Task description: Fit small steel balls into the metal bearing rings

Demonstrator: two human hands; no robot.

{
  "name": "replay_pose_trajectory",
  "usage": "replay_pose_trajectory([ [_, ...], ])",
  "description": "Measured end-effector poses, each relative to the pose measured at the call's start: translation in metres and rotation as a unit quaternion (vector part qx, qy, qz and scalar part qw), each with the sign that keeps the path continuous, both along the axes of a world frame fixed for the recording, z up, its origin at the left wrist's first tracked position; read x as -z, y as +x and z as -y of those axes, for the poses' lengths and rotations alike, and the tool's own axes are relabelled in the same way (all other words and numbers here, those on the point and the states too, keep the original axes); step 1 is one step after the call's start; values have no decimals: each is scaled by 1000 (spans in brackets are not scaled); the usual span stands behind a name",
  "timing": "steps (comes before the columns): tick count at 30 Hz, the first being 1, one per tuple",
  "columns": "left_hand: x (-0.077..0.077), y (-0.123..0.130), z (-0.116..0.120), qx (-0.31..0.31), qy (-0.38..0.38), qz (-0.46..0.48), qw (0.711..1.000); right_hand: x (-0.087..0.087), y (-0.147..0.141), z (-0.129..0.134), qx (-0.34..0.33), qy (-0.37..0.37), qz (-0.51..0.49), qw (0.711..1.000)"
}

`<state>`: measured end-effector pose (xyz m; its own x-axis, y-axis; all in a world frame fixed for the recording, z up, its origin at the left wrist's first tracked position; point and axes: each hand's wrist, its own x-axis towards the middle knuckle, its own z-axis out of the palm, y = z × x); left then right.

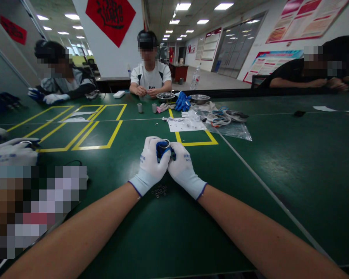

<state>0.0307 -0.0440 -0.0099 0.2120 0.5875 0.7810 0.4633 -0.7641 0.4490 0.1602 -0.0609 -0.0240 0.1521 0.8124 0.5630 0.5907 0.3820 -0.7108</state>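
Left hand (152,162): white glove, blue palm side, fingers curled round a metal ring (164,144), holding it. Ring sits at the top of the grip, bright rim up; its lower part is hidden by the glove, so can't tell its depth.

Right hand (182,161): same glove type, fingers bent in close at the ring's right side, up against the left hand. Can't tell if they pinch the ring or some small part; fingertips hidden.

Small rings (159,191): loose cluster on the green bench (221,217), just on the near side of the fingers, between the wrists.

Beyond the fingers, slightly right: white paper (184,124) with small dark bits on it, lying over yellow tape (199,143). Further right, a clear plastic bag (238,131) with a heap of cords (227,116) by it. Behind the paper: blue glove (182,102) between two metal bowls, left one (165,96) and right one (200,99).

Far side, left of the fingers' line: two grey cylinders (140,108), upright, apart.

Well left of the fingers: co-worker's gloved hand (13,153).
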Motion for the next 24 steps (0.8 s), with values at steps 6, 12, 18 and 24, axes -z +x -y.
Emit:
replay_pose_trajectory([
  [6,-1,0,0,2,1,5,1000,-3,0,0,26,-38,-34,998],
  [12,0,0,0,-2,-8,5,1000,-3,1,1,27,-28,-42,998],
  [18,0,0,0,1,-1,8,1000,-4,0,1,20,-17,-21,999],
  [24,0,1,-1,-6,-1,4,1000,-3,-1,1,8,-14,-23,1000],
])
